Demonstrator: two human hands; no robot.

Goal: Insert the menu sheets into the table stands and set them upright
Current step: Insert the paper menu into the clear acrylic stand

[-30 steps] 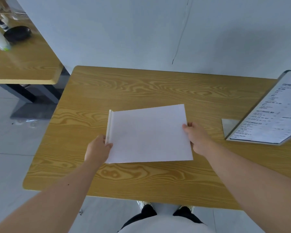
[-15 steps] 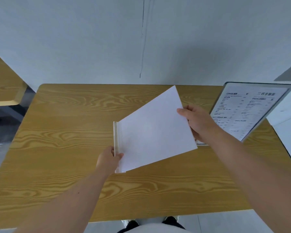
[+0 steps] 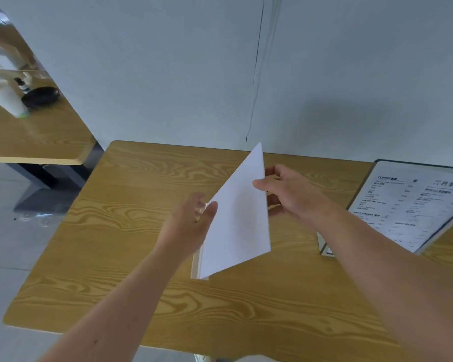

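Observation:
A clear table stand with a white sheet in it is tilted steeply up above the wooden table, its blank back toward me. My right hand pinches the sheet's upper right edge, thumb in front. My left hand holds the left side near the stand's foot, which rests on or just above the table. A second stand with a printed menu leans upright at the right edge.
A grey wall runs right behind the table. A second wooden table at the far left carries a white bottle and a black dish. The floor drops away to the left of my table.
The stand with the white sheet has gone from lying flat on the table to raised steeply on its left edge. My right hand lifted with it. The view has tilted up and swung.

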